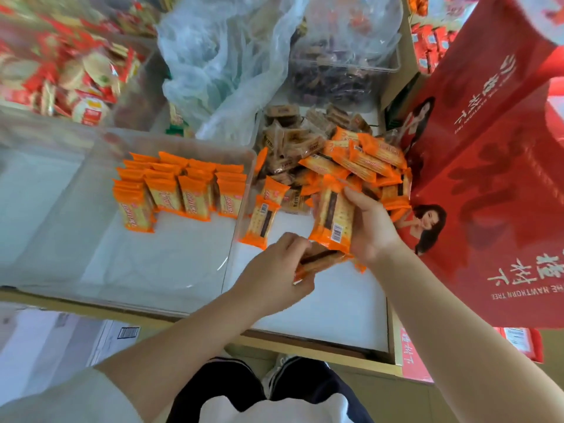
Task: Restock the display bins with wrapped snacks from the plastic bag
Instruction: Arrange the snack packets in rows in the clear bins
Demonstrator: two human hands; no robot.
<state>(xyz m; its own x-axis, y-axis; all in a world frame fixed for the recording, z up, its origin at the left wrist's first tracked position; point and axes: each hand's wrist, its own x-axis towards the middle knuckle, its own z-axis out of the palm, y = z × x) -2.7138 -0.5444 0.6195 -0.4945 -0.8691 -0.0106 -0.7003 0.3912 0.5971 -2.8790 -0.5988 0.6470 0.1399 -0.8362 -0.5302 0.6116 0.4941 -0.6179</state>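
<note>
A stack of orange-wrapped snack packs is held upright by the right hand, with fingers curled round it. More orange packs are pinched in the curled left hand, just below. Neat rows of the same snacks are stood in a clear plastic bin. A loose pile is heaped behind, near a crumpled clear plastic bag. Tall red paper bags are stood at the right.
</note>
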